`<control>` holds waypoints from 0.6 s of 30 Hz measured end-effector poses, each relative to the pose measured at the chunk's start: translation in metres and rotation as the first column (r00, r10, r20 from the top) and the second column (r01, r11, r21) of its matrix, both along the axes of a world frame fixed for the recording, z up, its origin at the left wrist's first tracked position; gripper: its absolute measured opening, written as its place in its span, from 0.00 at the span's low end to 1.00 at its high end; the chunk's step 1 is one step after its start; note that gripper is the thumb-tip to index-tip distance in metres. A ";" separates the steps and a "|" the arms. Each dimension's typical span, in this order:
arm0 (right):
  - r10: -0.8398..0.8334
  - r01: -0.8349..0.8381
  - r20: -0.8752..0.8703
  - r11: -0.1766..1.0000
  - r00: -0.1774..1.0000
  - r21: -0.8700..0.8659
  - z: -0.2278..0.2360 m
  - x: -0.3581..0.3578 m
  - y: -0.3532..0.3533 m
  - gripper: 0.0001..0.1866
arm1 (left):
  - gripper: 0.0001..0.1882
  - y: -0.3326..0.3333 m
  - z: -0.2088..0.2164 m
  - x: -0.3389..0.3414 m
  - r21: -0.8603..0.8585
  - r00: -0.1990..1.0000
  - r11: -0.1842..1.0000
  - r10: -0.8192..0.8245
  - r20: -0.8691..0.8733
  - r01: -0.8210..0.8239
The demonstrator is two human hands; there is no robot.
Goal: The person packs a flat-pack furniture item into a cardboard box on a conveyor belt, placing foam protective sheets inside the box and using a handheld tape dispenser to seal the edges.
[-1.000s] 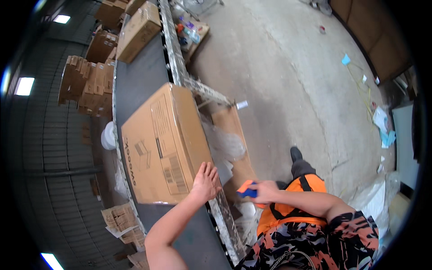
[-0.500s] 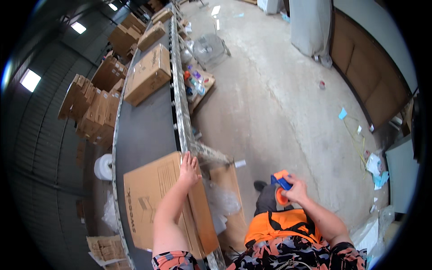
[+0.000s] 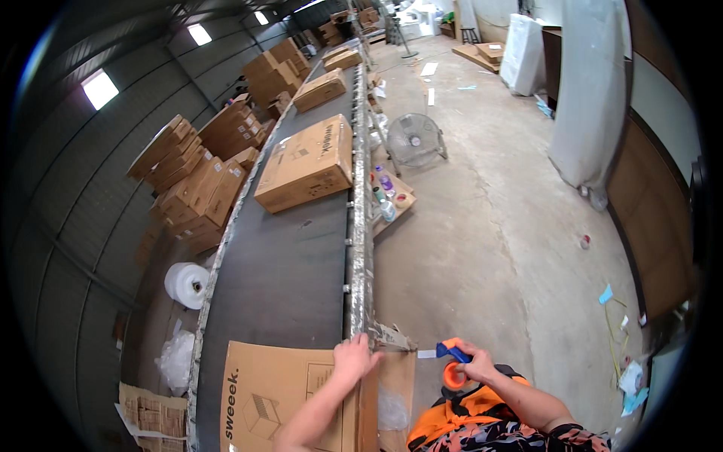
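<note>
A large flat cardboard box (image 3: 294, 392) with dark printing lies on the dark conveyor belt (image 3: 275, 279), close in front of me. My left hand (image 3: 357, 360) rests on its far right corner, next to the metal side rail (image 3: 361, 248). The fingers lie on the corner without wrapping round anything. Off to the right of the conveyor, my right hand (image 3: 476, 363) grips a blue and orange tape dispenser (image 3: 453, 374). It hangs in front of my orange vest (image 3: 467, 410), apart from the box.
Farther along the belt lie more cardboard boxes (image 3: 309, 162). Stacked cartons (image 3: 199, 192) and a white roll (image 3: 187, 285) stand left of the conveyor. Right of it are a small shelf with bottles (image 3: 395, 207) and a floor fan (image 3: 416, 141). Plastic-wrapped goods (image 3: 591, 98) stand at the right.
My view has tilted up, so the box and belt appear lower and farther right. My left hand stays at the box's corner, and the tape dispenser remains in my right hand.
</note>
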State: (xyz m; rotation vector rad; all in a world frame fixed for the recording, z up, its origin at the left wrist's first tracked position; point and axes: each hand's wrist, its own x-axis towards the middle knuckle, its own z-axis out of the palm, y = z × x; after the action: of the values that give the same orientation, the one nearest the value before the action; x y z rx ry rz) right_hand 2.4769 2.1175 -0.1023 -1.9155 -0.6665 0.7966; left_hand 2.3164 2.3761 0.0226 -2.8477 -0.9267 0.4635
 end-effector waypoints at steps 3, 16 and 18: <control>0.228 -0.191 -0.445 0.973 0.866 0.129 -0.008 0.001 0.056 0.33 | 0.51 -0.016 0.001 -0.034 0.117 0.985 0.991 0.049 0.168 -0.069; 0.787 -0.692 -0.617 0.454 0.015 0.561 0.042 0.008 0.363 0.33 | 0.58 -0.042 -0.008 -0.021 -0.034 0.798 0.880 0.446 0.405 -0.474; 0.820 -0.830 -0.551 0.194 -0.157 0.524 0.047 -0.005 0.371 0.32 | 0.57 -0.042 -0.010 -0.026 -0.050 0.773 0.873 0.455 0.441 -0.485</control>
State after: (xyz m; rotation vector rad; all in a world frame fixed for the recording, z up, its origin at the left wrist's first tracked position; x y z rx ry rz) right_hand 2.4719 2.4884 -0.0548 -0.5608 -1.3253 2.3215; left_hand 2.2902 2.3342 0.0127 -2.6769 -1.7200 -0.2051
